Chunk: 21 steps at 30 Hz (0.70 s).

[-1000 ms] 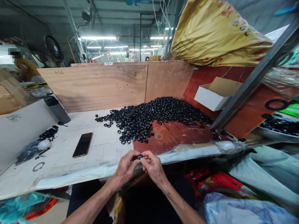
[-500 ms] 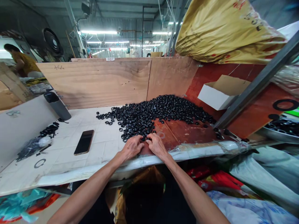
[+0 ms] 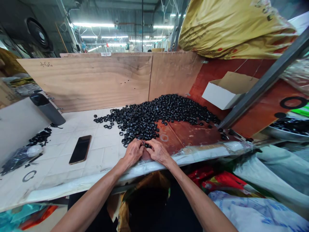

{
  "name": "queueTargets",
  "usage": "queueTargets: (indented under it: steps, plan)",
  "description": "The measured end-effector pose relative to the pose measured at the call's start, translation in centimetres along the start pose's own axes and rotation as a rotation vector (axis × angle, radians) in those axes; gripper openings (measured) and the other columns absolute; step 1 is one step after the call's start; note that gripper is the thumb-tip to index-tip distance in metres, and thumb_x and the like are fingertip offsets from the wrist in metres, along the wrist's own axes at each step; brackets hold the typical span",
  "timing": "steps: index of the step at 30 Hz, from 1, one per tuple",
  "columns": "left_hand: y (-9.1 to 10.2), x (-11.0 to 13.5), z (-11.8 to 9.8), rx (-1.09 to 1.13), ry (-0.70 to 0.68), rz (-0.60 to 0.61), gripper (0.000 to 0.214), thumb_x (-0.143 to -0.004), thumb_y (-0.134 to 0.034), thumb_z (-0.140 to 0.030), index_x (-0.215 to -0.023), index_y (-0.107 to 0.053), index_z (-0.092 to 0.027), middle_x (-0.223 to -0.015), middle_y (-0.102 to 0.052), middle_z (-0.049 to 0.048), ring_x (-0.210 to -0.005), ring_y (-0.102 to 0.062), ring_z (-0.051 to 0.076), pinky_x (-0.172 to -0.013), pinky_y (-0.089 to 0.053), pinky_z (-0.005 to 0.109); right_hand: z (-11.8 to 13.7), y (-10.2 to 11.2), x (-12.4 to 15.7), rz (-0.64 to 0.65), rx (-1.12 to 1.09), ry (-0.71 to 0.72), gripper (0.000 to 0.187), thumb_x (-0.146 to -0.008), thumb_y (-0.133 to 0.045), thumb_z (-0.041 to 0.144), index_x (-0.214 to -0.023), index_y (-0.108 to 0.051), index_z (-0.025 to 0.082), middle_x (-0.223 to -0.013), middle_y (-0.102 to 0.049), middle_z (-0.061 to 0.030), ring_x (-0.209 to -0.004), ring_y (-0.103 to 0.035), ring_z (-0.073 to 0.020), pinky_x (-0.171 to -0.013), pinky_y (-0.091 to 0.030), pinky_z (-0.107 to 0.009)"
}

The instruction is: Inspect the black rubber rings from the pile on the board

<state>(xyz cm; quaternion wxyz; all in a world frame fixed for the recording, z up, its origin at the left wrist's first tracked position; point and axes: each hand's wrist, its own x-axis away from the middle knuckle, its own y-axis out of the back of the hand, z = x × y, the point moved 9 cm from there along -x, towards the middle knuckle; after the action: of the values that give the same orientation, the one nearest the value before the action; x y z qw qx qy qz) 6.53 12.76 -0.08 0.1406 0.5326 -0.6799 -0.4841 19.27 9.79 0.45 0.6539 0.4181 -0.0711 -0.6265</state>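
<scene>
A big pile of small black plastic rings (image 3: 173,108) lies across the worktop, some of them nut-shaped. At its near edge, my left hand (image 3: 134,150) has its thumb and fingers closed on a small black ring. My right hand (image 3: 158,150) is right beside it, fingers bent and closed around another small black ring (image 3: 148,146). The fingertips of both hands almost meet, and they partly hide the pieces between them. Both wrists come in over the table's front edge.
A phone (image 3: 80,149) lies on the white sheet left of my hands. Farther left are a grey bottle (image 3: 49,109), a plastic bag (image 3: 18,158) and a flat ring (image 3: 29,176). Wooden boards (image 3: 103,82) wall the back. A white carton (image 3: 220,95) hangs right, near a metal post (image 3: 263,82).
The view has shifted, so the table sits a little farther left and higher. My hands stay at the pile's near edge, now drawn closer together with small black rings between the fingers.
</scene>
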Motion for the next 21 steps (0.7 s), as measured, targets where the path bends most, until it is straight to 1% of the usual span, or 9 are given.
queueTargets:
  steps: [4, 7, 9, 11, 14, 16, 18, 19, 21]
  plan:
    - [0.9, 1.3, -0.7, -0.006, -0.044, -0.016, 0.010, -0.085, -0.060, -0.012, -0.083, -0.067, -0.019, -0.093, -0.061, 0.0059, -0.084, -0.061, 0.020, -0.079, -0.051, 0.032, -0.6, 1.2, 0.5, -0.083, -0.110, -0.050, 0.017, -0.084, -0.063, 0.016, -0.097, -0.073, 0.019, -0.093, -0.068, -0.0042, -0.068, -0.058, -0.0141, -0.068, -0.050, -0.028]
    - [1.2, 2.1, -0.8, 0.008, -0.055, 0.000, 0.008, -0.083, -0.060, -0.012, -0.084, -0.062, -0.020, -0.087, -0.063, 0.0034, -0.080, -0.061, 0.019, -0.078, -0.050, 0.031, -1.3, 1.6, 0.6, -0.094, -0.223, -0.085, 0.014, -0.084, -0.065, 0.024, -0.095, -0.073, 0.018, -0.088, -0.069, -0.0034, -0.064, -0.057, -0.0134, -0.065, -0.049, -0.027]
    - [1.3, 2.4, -0.5, 0.039, -0.019, -0.012, 0.011, -0.083, -0.062, -0.015, -0.092, -0.060, -0.021, -0.082, -0.064, 0.0011, -0.075, -0.061, 0.019, -0.075, -0.049, 0.031, -1.6, 1.6, 0.6, -0.072, -0.308, -0.114, 0.017, -0.085, -0.065, 0.028, -0.095, -0.073, 0.018, -0.089, -0.072, -0.0040, -0.067, -0.060, -0.0146, -0.067, -0.050, -0.028]
    - [1.4, 2.7, 0.0, 0.077, 0.033, -0.047, 0.018, -0.084, -0.063, -0.020, -0.101, -0.058, -0.022, -0.082, -0.065, -0.0003, -0.073, -0.062, 0.018, -0.072, -0.049, 0.031, -1.8, 1.3, 0.5, -0.047, -0.428, -0.151, 0.019, -0.083, -0.066, 0.029, -0.097, -0.073, 0.018, -0.093, -0.075, -0.0053, -0.074, -0.065, -0.0168, -0.072, -0.053, -0.030]
    - [1.6, 2.7, 0.5, 0.159, 0.085, -0.089, 0.022, -0.085, -0.065, -0.023, -0.106, -0.056, -0.022, -0.085, -0.066, -0.0010, -0.072, -0.062, 0.017, -0.072, -0.049, 0.030, -1.8, 1.0, 0.5, -0.044, -0.597, -0.216, 0.022, -0.081, -0.068, 0.029, -0.099, -0.072, 0.018, -0.099, -0.077, -0.0066, -0.084, -0.070, -0.0196, -0.080, -0.057, -0.033]
    - [1.8, 2.6, 0.5, 0.244, 0.082, -0.112, 0.020, -0.086, -0.065, -0.022, -0.104, -0.058, -0.021, -0.087, -0.066, -0.0008, -0.072, -0.061, 0.015, -0.072, -0.050, 0.029, -1.2, 0.9, 0.2, -0.076, -0.623, -0.195, 0.019, -0.081, -0.068, 0.028, -0.096, -0.074, 0.019, -0.104, -0.076, -0.0070, -0.094, -0.070, -0.0214, -0.087, -0.057, -0.036]
    - [2.3, 2.3, 0.4, 0.315, 0.061, -0.142, 0.015, -0.086, -0.066, -0.022, -0.101, -0.062, -0.020, -0.091, -0.065, 0.0002, -0.075, -0.061, 0.015, -0.073, -0.050, 0.028, -0.4, 0.7, -0.1, -0.102, -0.605, -0.139, 0.019, -0.081, -0.067, 0.028, -0.095, -0.076, 0.020, -0.108, -0.074, -0.0077, -0.103, -0.069, -0.0227, -0.092, -0.057, -0.037]
    - [2.5, 2.2, 0.2, 0.339, 0.050, -0.156, 0.013, -0.086, -0.067, -0.022, -0.099, -0.064, -0.020, -0.092, -0.064, 0.0007, -0.077, -0.061, 0.015, -0.074, -0.050, 0.028, -0.1, 0.5, -0.2, -0.107, -0.600, -0.127, 0.021, -0.081, -0.067, 0.028, -0.099, -0.076, 0.021, -0.110, -0.074, -0.0080, -0.104, -0.069, -0.0228, -0.093, -0.057, -0.037]
    - [2.8, 2.3, -0.1, 0.369, 0.034, -0.173, 0.012, -0.087, -0.069, -0.024, -0.099, -0.068, -0.020, -0.092, -0.064, 0.0014, -0.082, -0.062, 0.016, -0.076, -0.050, 0.029, 0.0, -0.1, -0.1, -0.102, -0.605, -0.154, 0.027, -0.083, -0.067, 0.031, -0.107, -0.074, 0.021, -0.109, -0.075, -0.0079, -0.099, -0.071, -0.0225, -0.089, -0.059, -0.036]
